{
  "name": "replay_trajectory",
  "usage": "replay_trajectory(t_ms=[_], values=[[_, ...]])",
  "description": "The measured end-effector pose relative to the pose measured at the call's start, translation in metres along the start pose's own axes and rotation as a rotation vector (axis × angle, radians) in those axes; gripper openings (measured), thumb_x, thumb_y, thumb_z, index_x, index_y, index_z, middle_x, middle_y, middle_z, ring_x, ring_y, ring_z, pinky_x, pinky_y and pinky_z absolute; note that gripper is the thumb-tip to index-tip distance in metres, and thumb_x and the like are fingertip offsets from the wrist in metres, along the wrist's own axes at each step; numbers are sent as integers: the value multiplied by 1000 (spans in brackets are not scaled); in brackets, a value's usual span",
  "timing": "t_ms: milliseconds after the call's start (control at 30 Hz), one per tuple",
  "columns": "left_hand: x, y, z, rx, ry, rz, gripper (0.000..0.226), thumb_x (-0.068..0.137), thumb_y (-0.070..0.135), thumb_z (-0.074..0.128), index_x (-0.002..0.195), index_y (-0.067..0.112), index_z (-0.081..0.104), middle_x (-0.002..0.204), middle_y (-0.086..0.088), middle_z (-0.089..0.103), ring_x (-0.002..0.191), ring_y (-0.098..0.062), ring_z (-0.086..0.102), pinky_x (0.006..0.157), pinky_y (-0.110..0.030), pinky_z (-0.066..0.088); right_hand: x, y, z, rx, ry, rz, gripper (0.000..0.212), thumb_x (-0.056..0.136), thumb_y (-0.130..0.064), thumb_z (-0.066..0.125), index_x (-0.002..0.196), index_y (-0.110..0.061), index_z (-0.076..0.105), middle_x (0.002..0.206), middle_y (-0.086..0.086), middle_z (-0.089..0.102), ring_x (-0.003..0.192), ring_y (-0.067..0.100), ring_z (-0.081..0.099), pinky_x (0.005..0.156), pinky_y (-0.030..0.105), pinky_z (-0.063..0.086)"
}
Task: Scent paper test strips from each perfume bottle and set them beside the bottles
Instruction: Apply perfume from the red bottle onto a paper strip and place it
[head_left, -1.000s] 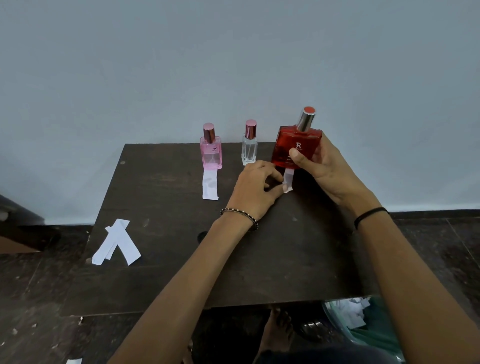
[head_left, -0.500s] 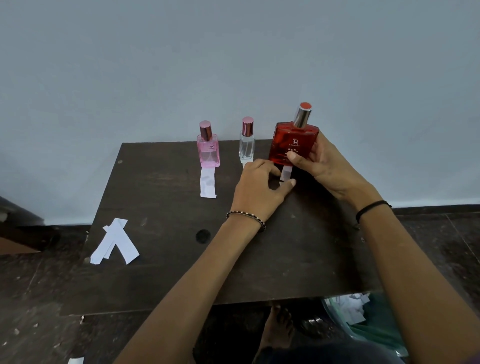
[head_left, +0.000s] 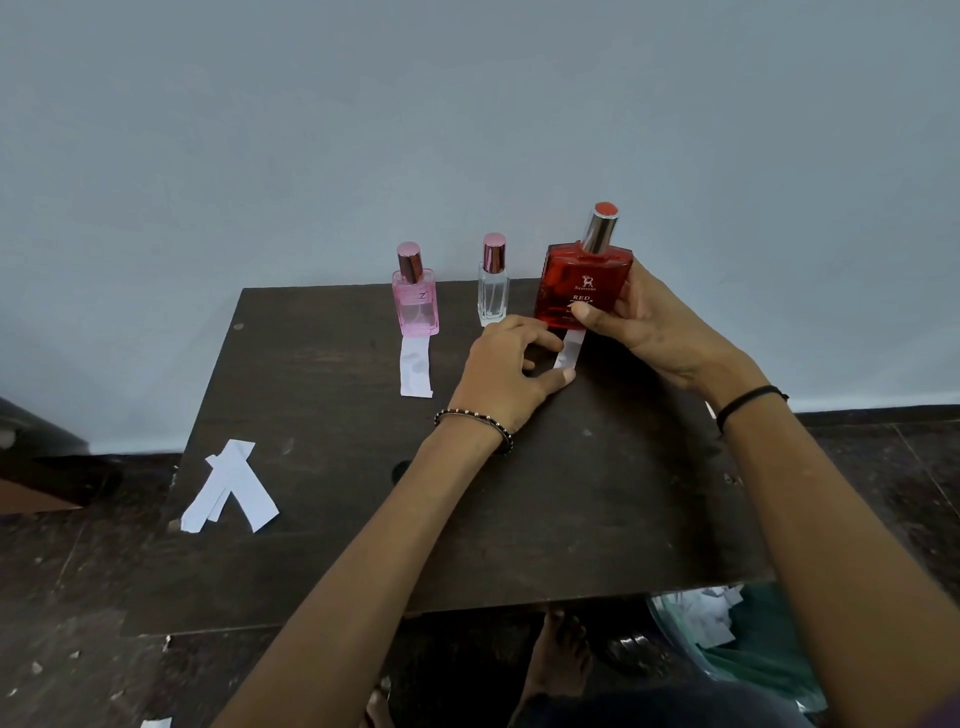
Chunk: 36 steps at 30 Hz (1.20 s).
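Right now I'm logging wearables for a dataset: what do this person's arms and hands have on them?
Both forearms are bare, with no sleeves or gloves. Behind the left hand, the wrist wears a thin bracelet of dark and pale beads; behind the right hand, a plain thin black band.

Desk (head_left: 597, 493) is dark wood, matt, scuffed and blotchy; wall (head_left: 467, 130) is smooth matt paint; floor (head_left: 62, 597) is dark, rough and gritty. Red bottle (head_left: 582, 280) is glossy see-through glass with pale printed lettering and a polished metal cap (head_left: 600, 231) topped red; pink bottle (head_left: 415, 306) and clear bottle (head_left: 492, 299) are glossy glass too, both topped in a shiny rose-metallic finish. Test strip (head_left: 569, 353) at the red bottle, blotched strip (head_left: 415, 371) by the pink one and loose strips (head_left: 228, 488) are thin white matt paper; left wrist has a beaded bracelet (head_left: 475, 418) that looks like metal, right wrist a plain black matt band (head_left: 748, 397).
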<state>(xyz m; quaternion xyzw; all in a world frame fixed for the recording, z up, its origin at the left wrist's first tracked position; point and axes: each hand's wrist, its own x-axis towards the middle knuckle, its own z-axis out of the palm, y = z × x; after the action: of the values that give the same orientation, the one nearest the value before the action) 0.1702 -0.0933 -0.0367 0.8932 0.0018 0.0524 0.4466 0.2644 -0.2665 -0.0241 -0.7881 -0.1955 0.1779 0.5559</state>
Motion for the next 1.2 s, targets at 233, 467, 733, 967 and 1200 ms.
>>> replay_trajectory(t_ms=[233, 467, 733, 967, 1200], values=[[-3, 5, 1, 46, 14, 47, 27, 87, 20, 76, 113, 14, 76, 132, -4, 59, 105, -9, 56, 69, 5, 39, -3, 7, 1, 50, 81, -13, 58, 93, -14, 73, 141, -23, 43, 132, -12, 62, 118, -7, 62, 93, 16, 53], [-3, 5, 4, 63, 23, 29, 27, 88, 22, 76, 114, 14, 76, 135, -4, 59, 104, -9, 57, 81, -6, 45, -8, 9, 1, 52, 102, -24, 62, 90, -19, 76, 143, -22, 42, 138, -7, 60, 126, 1, 59, 98, 18, 52], [-5, 5, 22, 102, 146, -3, 26, 88, 23, 75, 111, 12, 77, 132, -7, 61, 127, -22, 49, 100, -32, 48, 1, 7, 1, 12, 45, -51, 61, 92, -19, 75, 144, -17, 42, 137, -1, 62, 128, 9, 60, 107, 31, 50], [-12, 11, 32, 284, 215, 128, 21, 91, 13, 69, 109, 3, 76, 125, -10, 70, 132, -24, 52, 102, -36, 45, 10, 5, 4, 18, 32, -61, 60, 90, -21, 78, 140, -19, 45, 133, -3, 65, 124, 7, 63, 103, 26, 52], [-15, 14, 37, 499, 121, 179, 36, 102, 27, 49, 125, 6, 67, 134, -6, 66, 139, -16, 45, 107, -36, 40, 4, 5, 0, 30, 92, -40, 53, 92, -11, 74, 134, -25, 46, 130, -9, 63, 115, -7, 64, 89, 12, 52]])
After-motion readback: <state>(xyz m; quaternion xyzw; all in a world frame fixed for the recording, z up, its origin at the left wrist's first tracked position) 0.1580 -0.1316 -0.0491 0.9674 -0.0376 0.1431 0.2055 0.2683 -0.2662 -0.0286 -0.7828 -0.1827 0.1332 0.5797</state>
